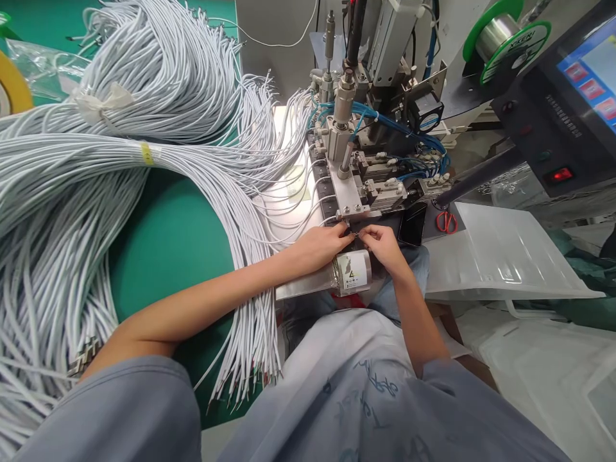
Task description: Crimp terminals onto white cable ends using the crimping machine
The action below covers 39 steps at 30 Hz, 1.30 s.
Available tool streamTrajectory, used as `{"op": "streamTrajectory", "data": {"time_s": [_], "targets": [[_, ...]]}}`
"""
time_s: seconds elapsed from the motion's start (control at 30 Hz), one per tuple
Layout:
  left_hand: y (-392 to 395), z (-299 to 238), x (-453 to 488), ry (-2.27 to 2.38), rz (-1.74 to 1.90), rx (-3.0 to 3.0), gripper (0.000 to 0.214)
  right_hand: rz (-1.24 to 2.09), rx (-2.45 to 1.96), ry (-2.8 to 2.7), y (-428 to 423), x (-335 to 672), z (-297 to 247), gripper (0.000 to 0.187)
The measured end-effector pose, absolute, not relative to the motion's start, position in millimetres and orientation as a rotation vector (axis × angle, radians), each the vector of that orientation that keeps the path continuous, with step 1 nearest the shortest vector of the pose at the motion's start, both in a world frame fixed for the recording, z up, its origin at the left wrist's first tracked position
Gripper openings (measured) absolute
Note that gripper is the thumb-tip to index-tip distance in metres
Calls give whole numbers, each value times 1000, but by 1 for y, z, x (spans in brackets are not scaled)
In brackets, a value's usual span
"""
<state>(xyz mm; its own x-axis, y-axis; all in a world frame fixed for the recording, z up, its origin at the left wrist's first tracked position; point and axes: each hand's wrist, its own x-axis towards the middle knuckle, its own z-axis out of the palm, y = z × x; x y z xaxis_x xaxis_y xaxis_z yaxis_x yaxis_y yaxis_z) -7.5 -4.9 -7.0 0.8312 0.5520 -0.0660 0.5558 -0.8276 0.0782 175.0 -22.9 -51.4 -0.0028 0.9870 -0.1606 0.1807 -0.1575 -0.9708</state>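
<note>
My left hand (323,245) and my right hand (383,246) meet at the front of a small bench machine (359,167), just under its metal fixture plate. Both pinch something tiny and dark between their fingertips, likely the end of a thin white cable (308,228); I cannot make it out. Several white cable ends lie fed into the fixture's left side. A clear cylinder with a warning label (355,273) sits right below my hands.
Big bundles of white cables (120,160) cover the green mat (173,244) on the left. Red-handled scissors (447,221) lie right of the machine. A white plastic tray (505,253), a touch-screen control box (572,102) and a solder spool (510,35) stand to the right.
</note>
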Motion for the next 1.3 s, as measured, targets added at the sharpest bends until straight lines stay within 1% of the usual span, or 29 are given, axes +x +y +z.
{"op": "streamTrajectory", "data": {"time_s": [0.17, 0.33, 0.6, 0.7, 0.83, 0.97, 1.03, 1.17, 1.23, 1.3], "targets": [[-4, -6, -8, 860, -68, 2932, 32, 1306, -1485, -1244, -24, 174, -50, 16], [-3, -8, -8, 808, -36, 2951, 30, 1324, -1534, -1201, -24, 175, -55, 25], [-3, -9, -8, 796, -60, 3012, 32, 1348, -1442, -1313, -24, 178, -65, 31], [-4, -9, -7, 758, -107, 3098, 33, 1291, -1350, -1402, -24, 178, -73, 32], [-7, -3, -6, 781, -141, 3100, 34, 1232, -1299, -1386, -24, 173, -81, 33], [-14, 10, -9, 895, -225, 3037, 21, 1175, -1328, -1366, -25, 169, -81, 34], [-17, 13, -13, 960, -276, 3007, 18, 1165, -1332, -1379, -24, 169, -78, 33], [-18, 10, -18, 1010, -197, 2991, 14, 1144, -1367, -1416, -25, 170, -70, 30], [-16, 4, -19, 1101, -186, 2983, 14, 1037, -1406, -1380, -30, 169, -64, 29], [-14, -1, -19, 1241, -185, 2962, 17, 860, -1442, -1294, -39, 166, -57, 27]]}}
